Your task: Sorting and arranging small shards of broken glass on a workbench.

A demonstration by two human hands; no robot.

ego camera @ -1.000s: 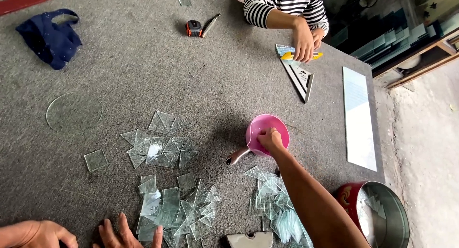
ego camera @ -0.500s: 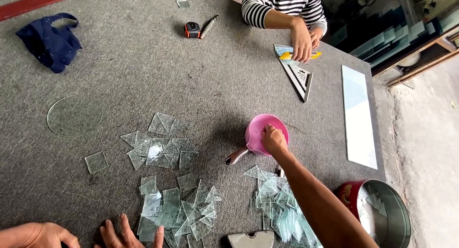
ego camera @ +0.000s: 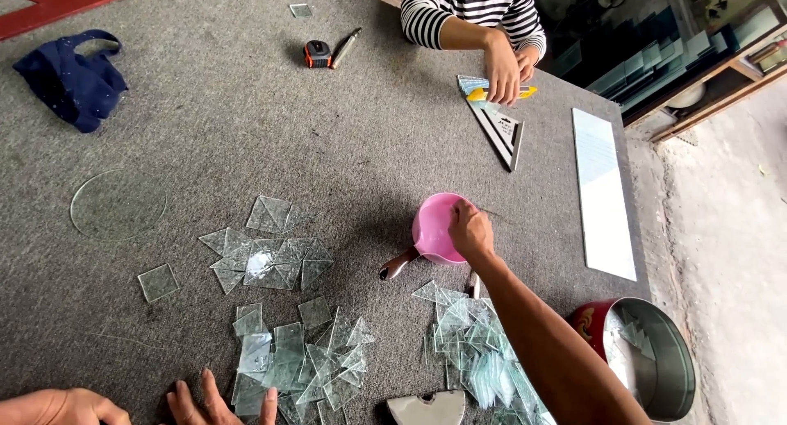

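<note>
Right hand (ego camera: 470, 231) over pink pot (ego camera: 434, 227), fingertips perhaps hidden

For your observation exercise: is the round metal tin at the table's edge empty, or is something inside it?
Not empty. The round tin stands open with no lid, and a few glass pieces lie inside against its wall.

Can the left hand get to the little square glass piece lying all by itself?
Probably yes. The left hand lies flat at the table's near edge, and the single square glass piece sits just ahead of it on bare grey cloth, with nothing between them.
</note>
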